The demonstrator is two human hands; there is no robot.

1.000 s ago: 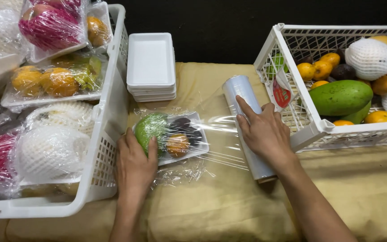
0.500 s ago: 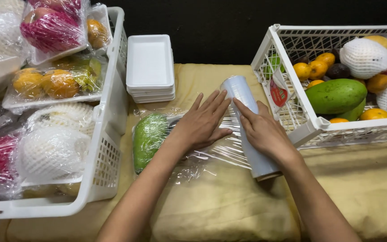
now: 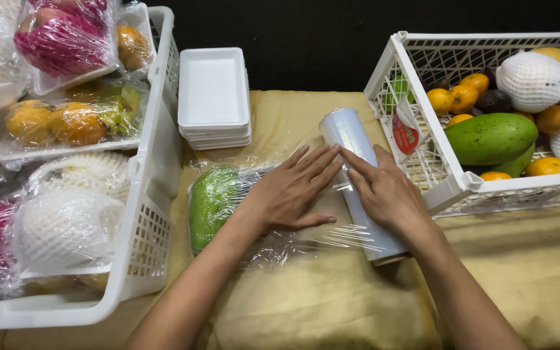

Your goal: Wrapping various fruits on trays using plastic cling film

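Both hands flat on film stretched over a fruit tray, mid-table.

Left hand (image 3: pixel 291 192) lies open, palm down, on the wrapped tray (image 3: pixel 228 204); nothing gripped. Right hand (image 3: pixel 387 192) rests open on the cling film roll (image 3: pixel 358 181), just right of the tray. Film looks thin, clingy, easily torn; the foam tray probably light and crushable. Best held at the tray edges, roll by its stiff core.

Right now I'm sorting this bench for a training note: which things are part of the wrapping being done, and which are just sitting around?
In use:
left hand flat on the wrapped fruit tray
right hand on the cling film roll

Lying about:
stack of white foam trays
right crate of loose fruit
left crate of wrapped trays
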